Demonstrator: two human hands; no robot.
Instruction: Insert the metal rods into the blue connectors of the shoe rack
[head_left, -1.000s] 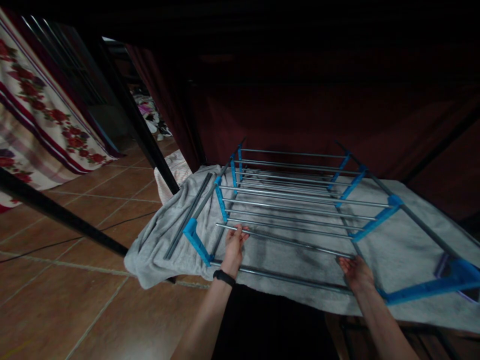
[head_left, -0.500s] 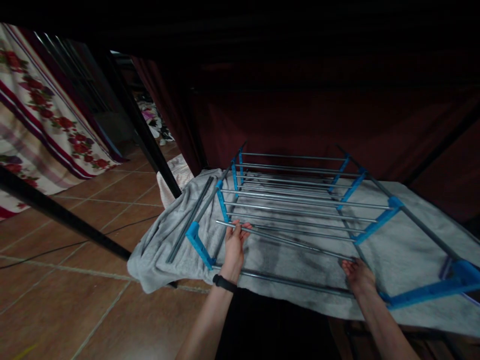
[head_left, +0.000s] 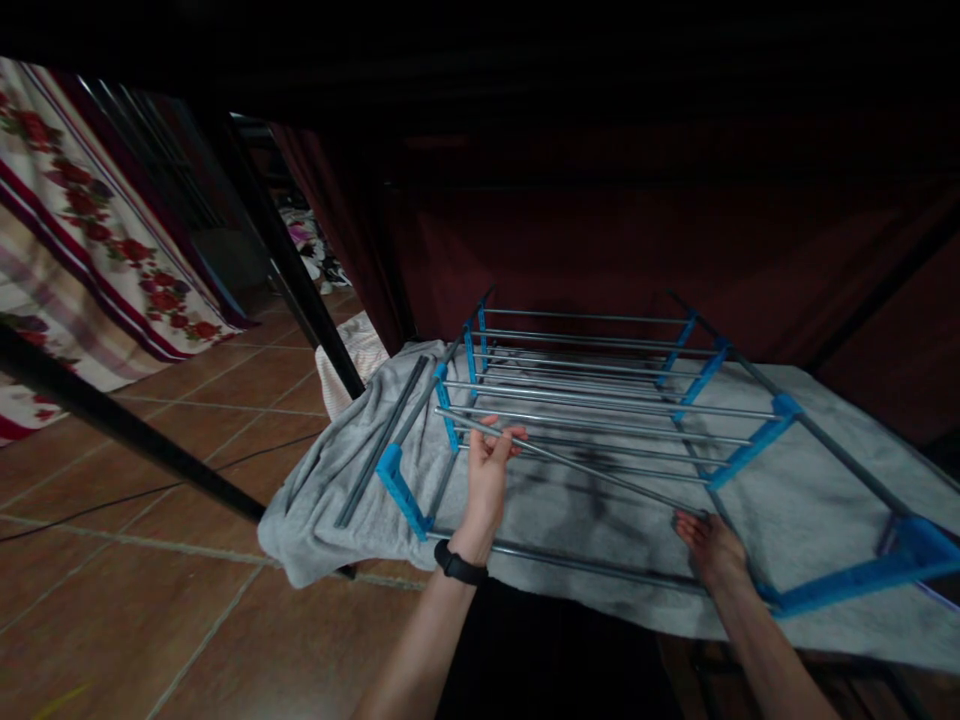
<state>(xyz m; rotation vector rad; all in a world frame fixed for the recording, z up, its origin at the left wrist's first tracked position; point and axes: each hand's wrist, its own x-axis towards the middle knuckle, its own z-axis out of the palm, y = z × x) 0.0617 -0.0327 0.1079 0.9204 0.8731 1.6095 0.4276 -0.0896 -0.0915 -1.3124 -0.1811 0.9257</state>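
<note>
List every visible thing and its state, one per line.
Left hand: closed on the rod near its left end.
Right hand: holding the rod's right end.
Rod: held at a slant.
Metal rack: resting on the blanket, blue brackets attached.
Grey tubes: loose, side by side, left of the rack.
Blanket: spread under the rack, rumpled at left.
Black wristband: worn.
Floral cloth: hanging at far left.

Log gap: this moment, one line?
left hand: holds slim grey metal rod; right hand: holds its end; blue-jointed metal rack: on grey cloth
</note>
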